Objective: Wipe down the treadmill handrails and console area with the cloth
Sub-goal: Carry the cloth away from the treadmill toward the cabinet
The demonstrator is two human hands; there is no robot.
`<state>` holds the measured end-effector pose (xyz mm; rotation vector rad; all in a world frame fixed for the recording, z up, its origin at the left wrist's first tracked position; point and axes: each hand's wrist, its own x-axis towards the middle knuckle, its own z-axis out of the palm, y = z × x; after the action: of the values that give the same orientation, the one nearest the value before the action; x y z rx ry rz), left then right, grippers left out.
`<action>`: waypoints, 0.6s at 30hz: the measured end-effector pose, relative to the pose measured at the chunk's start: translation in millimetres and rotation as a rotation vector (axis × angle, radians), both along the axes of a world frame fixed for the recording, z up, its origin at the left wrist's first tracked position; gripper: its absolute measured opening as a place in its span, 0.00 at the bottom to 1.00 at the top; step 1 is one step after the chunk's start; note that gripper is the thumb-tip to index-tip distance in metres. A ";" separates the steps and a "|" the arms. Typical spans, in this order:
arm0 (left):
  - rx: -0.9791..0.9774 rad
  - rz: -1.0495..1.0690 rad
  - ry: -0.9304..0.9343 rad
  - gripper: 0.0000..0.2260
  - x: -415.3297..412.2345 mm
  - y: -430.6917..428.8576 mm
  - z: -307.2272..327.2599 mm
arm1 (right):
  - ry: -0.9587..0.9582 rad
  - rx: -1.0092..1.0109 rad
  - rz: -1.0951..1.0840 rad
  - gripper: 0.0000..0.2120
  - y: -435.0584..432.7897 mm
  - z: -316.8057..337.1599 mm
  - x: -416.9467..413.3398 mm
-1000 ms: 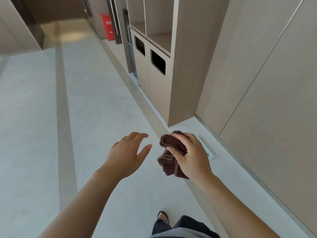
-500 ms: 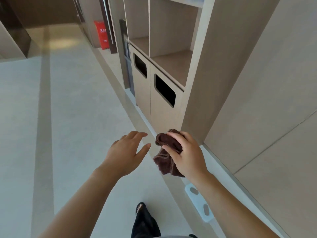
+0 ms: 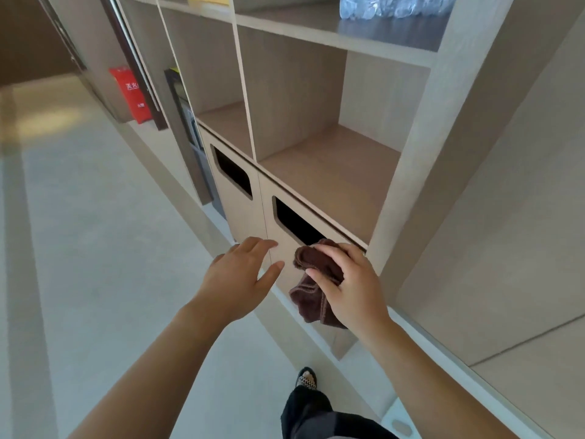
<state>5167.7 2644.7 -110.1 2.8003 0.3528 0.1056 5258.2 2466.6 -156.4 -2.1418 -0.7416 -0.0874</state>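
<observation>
A crumpled dark brown cloth (image 3: 313,289) hangs from my right hand (image 3: 349,286), which is shut on it at chest height in front of a wooden cabinet. To its left my left hand (image 3: 242,275) is held out with fingers apart and nothing in it, a short gap from the cloth. No treadmill, handrail or console shows in the head view.
A light wood shelf unit (image 3: 335,172) stands close ahead on the right, with two dark bin slots (image 3: 294,223) in its lower doors. Packed water bottles (image 3: 392,6) sit on a top shelf. A red box (image 3: 133,93) stands farther down the corridor. Pale floor (image 3: 95,248) stretches left. My foot (image 3: 305,378) is below.
I have walked forward along the wall; the shelf unit and bin slots are now much nearer. Both hands keep the same pose, the right still holding the cloth.
</observation>
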 end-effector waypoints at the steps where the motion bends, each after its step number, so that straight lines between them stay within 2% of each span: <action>1: 0.007 -0.001 -0.006 0.21 18.4 15.2 -0.3 | -0.001 0.005 -0.008 0.18 14.4 -0.7 16.5; 7: 0.050 -0.089 -0.001 0.21 126.9 88.0 10.7 | -0.009 0.019 -0.131 0.18 85.4 4.5 114.2; 13: 0.046 -0.257 -0.088 0.19 225.1 131.9 33.9 | -0.097 0.060 -0.351 0.19 125.9 33.6 195.6; 18: 0.046 -0.462 -0.061 0.20 277.5 159.8 40.1 | -0.037 -0.240 -0.571 0.26 146.4 48.8 225.2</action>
<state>5445.2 2804.4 -70.0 2.8348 -0.3157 0.0927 5483.4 2613.0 -107.6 -2.5320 -0.1426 -0.3541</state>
